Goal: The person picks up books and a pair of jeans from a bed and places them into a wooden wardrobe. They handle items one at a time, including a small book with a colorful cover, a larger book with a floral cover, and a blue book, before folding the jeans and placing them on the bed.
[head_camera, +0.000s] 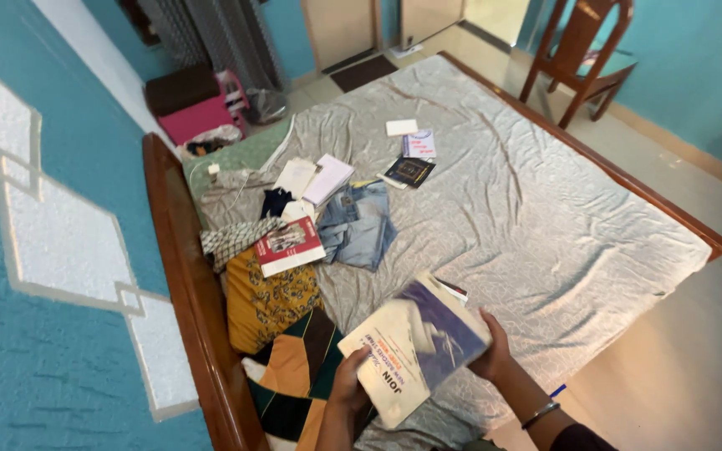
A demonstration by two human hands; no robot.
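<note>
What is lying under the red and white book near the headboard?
The red and white book rests on a mustard patterned pillow and a checked cloth. Whatever else sits beneath it is covered.

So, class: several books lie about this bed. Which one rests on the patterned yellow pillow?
The red-and-white covered book, lying partly on the yellow pillow beside the folded blue jeans; the others lie farther up the sheet.

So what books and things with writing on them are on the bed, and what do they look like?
Held book: white and purple cover, in left hand and right hand.
Red and white book: on the yellow pillow.
Dark booklet: mid-bed, rectangular.
White and blue book: just beyond it.
</note>
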